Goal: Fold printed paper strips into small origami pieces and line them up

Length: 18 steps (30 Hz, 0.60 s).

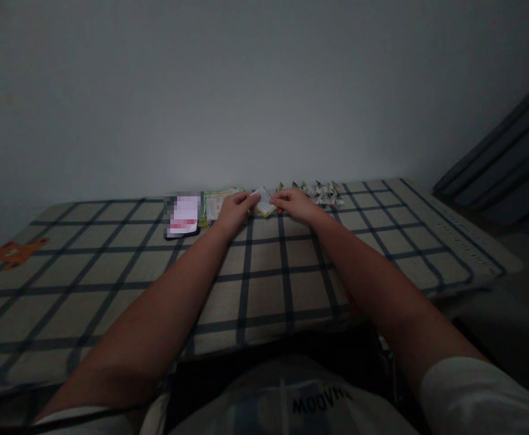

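Between my two hands is a small printed paper sheet (265, 202) with a yellowish edge, tilted a little above the far part of the table. My left hand (236, 208) pinches its left side between thumb and fingers. On the right side, my right hand (294, 203) has its fingertips closed on the sheet's edge. Beside my left hand lies a stack of green-and-white printed sheets (214, 204), partly hidden by that hand. To the right of my right hand sit several small folded paper pieces (330, 194), some behind the hand.
A phone (183, 216) with a lit, partly blurred screen lies left of the sheets. The table wears a checked cloth (264, 272) and meets a plain wall (264, 90). An orange figure (15, 254) shows at the far left, a dark curtain (509, 139) at the right.
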### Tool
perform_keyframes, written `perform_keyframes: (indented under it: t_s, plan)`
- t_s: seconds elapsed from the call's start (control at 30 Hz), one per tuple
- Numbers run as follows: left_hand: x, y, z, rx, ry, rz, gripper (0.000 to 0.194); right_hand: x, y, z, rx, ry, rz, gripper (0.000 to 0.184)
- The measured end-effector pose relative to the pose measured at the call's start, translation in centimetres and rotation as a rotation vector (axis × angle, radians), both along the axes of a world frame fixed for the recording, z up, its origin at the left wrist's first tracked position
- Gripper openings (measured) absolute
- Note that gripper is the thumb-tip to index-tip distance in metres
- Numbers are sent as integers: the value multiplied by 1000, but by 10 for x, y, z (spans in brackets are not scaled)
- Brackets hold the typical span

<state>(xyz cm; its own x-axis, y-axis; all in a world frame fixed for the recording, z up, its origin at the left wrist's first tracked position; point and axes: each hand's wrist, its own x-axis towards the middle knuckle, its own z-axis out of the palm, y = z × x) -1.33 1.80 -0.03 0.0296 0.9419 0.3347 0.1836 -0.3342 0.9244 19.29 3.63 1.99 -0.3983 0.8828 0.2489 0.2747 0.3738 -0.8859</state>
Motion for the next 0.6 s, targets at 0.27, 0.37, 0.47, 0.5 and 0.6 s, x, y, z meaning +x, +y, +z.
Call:
perform_keyframes:
  t_s: [0.27,0.37,0.47,0.5,0.6]
  plan:
    - [0,0,2,97,-6,44,34,-1,-5,0,-138,106,41,15]
    - [0,0,3,85,-29,53,32,-2,-5,0,-167,144,38,15]
    - [1,-1,3,46,-65,38,22,-1,-1,-3,-120,189,-26,14]
    - [2,-2,3,33,-70,29,18,-1,2,-5,-102,204,-51,14]
    - [3,-3,2,4,-39,13,13,1,7,-9,-75,243,-77,16]
